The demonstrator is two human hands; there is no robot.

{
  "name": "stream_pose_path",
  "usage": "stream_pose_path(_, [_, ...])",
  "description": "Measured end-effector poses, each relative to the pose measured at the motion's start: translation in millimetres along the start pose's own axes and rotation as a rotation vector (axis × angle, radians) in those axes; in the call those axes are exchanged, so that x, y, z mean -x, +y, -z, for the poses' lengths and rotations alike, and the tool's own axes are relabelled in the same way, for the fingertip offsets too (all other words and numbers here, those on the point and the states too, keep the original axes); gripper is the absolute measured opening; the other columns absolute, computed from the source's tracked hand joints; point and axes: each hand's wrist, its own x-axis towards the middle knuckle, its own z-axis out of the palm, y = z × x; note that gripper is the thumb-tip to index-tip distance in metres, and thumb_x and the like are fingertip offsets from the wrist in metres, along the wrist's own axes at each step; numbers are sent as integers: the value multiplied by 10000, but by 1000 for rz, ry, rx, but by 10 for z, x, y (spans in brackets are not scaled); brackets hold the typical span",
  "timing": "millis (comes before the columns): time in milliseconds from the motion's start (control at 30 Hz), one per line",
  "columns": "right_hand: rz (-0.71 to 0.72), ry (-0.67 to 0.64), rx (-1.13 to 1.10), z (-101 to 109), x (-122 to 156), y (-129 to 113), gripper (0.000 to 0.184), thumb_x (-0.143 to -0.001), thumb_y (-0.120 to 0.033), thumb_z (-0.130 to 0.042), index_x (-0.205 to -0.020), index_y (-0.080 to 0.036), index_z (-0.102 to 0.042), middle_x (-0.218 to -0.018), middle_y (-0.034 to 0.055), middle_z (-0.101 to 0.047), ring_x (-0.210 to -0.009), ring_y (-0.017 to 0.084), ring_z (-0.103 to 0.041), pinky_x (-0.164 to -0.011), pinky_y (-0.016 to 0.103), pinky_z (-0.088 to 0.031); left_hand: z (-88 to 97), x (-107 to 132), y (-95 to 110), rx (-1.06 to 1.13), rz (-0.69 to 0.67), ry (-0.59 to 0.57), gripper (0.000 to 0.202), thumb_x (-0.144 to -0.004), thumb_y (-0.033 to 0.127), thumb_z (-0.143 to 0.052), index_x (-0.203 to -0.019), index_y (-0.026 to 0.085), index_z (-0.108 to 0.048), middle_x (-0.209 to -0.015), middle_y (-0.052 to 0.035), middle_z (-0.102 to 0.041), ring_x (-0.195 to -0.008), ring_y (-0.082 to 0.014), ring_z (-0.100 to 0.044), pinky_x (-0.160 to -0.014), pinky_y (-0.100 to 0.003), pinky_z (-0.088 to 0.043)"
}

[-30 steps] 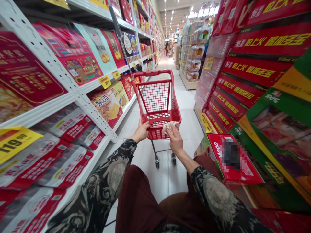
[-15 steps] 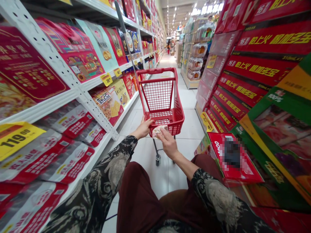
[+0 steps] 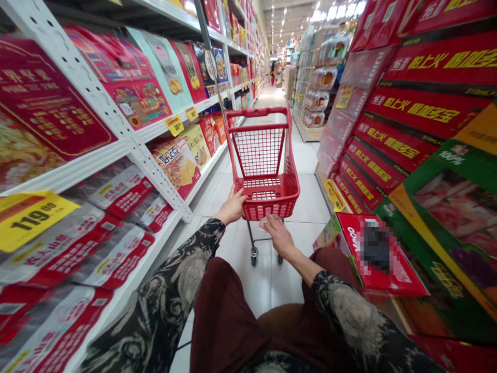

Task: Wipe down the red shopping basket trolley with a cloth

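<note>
A red plastic shopping cart [image 3: 267,204] stands upright in front of my knees, its mesh basket showing no goods inside. My left hand [image 3: 232,205] grips the near left corner of the basket, fingers over the edge. Just under the basket's near lower edge, my right hand [image 3: 281,236] is closed on a crumpled pale cloth [image 3: 265,223], which looks patterned. Whether the cloth touches the basket there, I cannot tell. The cart's thin legs and wheels [image 3: 254,255] rest on the tiled floor.
White shelving [image 3: 134,147] with gift boxes and wrapped bottle packs lines the left. Red drink cartons [image 3: 415,111] are stacked along the right. A red box [image 3: 378,277] with a pixelated dark item lies beside my right knee. The tiled aisle [image 3: 305,171] runs ahead.
My right hand with the cloth has moved down from the basket's near edge to below it. My left hand stays on the corner. The whole view has shifted slightly.
</note>
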Motion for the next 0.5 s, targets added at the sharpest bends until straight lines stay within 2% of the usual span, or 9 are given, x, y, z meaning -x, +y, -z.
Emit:
stream_pose_path(100, [-2,276,-36,211,-90,43,393,-904,-80,-398,-1240,-177,-578,-1381,111,-508,-1363,217,-364,-1086,423,-396,9,5,38,-36,24,0,496,-745,130,-472,-1233,130,-562,-1481,-146,-363,-1433,-323,-120,-1142,-538,-223])
stream_pose_path(200, [-58,385,-33,302,-174,88,424,-903,-82,-388,-1284,-185,-545,-1422,105,-463,-1411,219,-266,-1120,451,-346,11,22,157,-95,81,25,525,-758,131,-459,-1280,139,-513,-1515,-160,-291,-1431,-353,-113,-1093,-640,-215])
stream_pose_path(300, [-129,320,-22,180,-100,161,436,-883,-58,-402,-1272,-183,-554,-1422,110,-463,-1403,226,-288,-1118,465,-343,-37,55,355,-146,17,69,595,-765,107,-426,-1361,121,-422,-1532,-168,-239,-1439,-323,-94,-1106,-646,-145])
stream_pose_path(400, [-184,177,-4,-9,95,238,448,-841,-15,-415,-1223,-165,-592,-1389,129,-498,-1333,246,-414,-1076,452,-402,-135,88,537,-150,-90,72,637,-778,93,-388,-1412,135,-351,-1540,-136,-233,-1443,-284,-101,-1129,-609,-122])
stream_pose_path(500, [-206,107,-11,-49,241,289,470,-808,11,-409,-1204,-150,-604,-1379,140,-506,-1285,248,-476,-1037,419,-450,-231,102,608,-136,-98,64,656,-781,84,-360,-1434,130,-311,-1544,-123,-224,-1442,-273,-119,-1134,-591,-136])
